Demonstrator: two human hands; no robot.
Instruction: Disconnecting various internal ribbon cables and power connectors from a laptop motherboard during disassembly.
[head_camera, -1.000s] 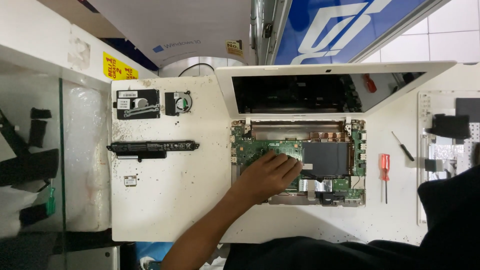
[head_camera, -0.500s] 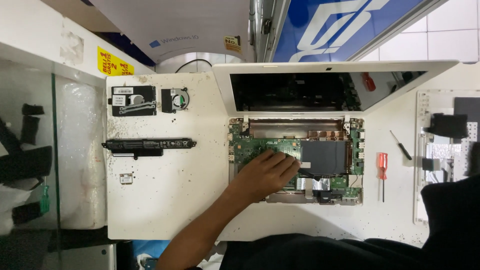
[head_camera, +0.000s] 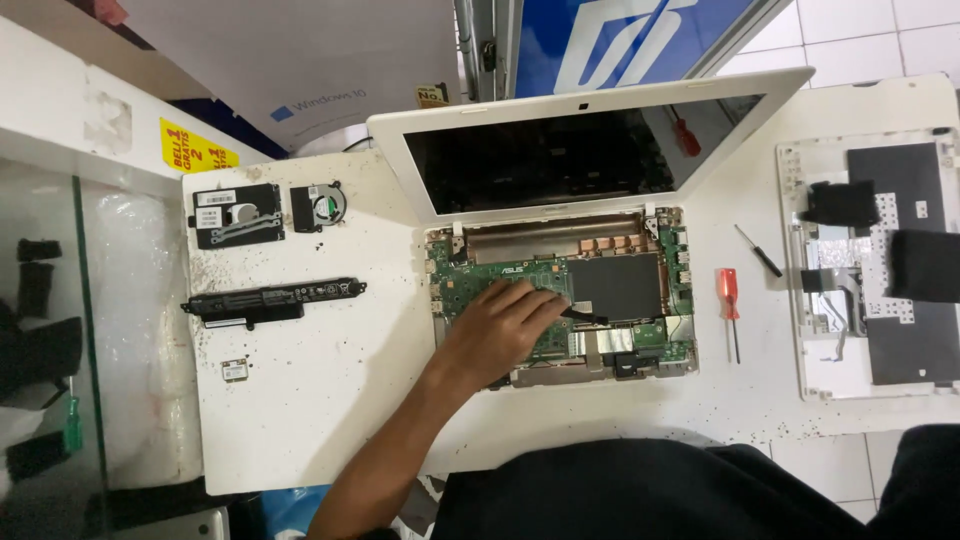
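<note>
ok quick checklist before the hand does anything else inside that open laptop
1. Battery out of the chassis: ok, the long black battery lies on the table left of the laptop.
2. Fan removed: ok, the cooling fan sits beside the drive bracket.
3. Screwdriver to hand: ok, the red screwdriver lies right of the chassis.
4. Left hand placement: ok, flat on the green board.
5. What the fingers grip: cannot tell.
6. Right hand: cannot tell, out of view.
</note>
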